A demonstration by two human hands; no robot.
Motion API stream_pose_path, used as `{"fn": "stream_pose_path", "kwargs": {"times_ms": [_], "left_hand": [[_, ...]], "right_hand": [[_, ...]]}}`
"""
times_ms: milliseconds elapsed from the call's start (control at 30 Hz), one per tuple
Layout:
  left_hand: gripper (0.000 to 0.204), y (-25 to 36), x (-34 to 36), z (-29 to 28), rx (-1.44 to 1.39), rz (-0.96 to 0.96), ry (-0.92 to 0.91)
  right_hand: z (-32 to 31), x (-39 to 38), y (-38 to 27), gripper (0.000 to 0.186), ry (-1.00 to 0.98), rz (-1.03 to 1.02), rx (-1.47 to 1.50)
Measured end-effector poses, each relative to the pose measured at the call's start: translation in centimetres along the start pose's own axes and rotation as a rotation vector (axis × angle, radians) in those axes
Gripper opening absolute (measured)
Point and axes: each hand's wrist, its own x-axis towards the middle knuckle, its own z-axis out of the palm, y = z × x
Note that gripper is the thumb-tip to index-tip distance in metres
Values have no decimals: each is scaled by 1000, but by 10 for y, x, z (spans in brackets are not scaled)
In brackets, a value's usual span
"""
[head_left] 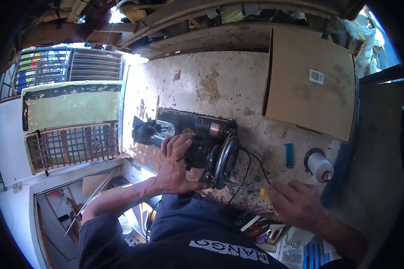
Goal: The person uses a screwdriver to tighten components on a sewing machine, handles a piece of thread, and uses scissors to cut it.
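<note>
A black sewing machine (197, 148) lies on a worn, stained workbench, with its big handwheel (229, 161) on the right end. My left hand (175, 163) grips the machine's body, fingers over the top and thumb low beside the wheel. In my right hand (296, 201) is a screwdriver (263, 192); its yellow handle shows partly at the fingers. The metal shaft points left and its end meets the lower part of the handwheel, where the tip is hidden. Dark cords run from behind the wheel toward my right hand.
To the far right stands a large cardboard box (312, 85). Nearer are a small blue piece (289, 155) and a white thread cone (319, 166). Below the bench edge, a tray of tools (267, 233) sits by my body. Left of the bench is a metal grille (76, 145).
</note>
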Motion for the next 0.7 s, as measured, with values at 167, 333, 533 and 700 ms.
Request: {"fn": "stream_pose_path", "kwargs": {"times_ms": [167, 333, 533, 700], "left_hand": [[128, 3, -3, 3, -6, -27, 6], [126, 2, -2, 9, -21, -36, 52], [126, 5, -8, 11, 5, -57, 84], [129, -3, -5, 5, 7, -22, 15]], "right_hand": [[9, 0, 12, 38, 141, -370, -577], [-5, 5, 6, 42, 47, -231, -435], [-18, 27, 2, 37, -150, 403, 641], [-17, 24, 10, 34, -95, 378, 633]]}}
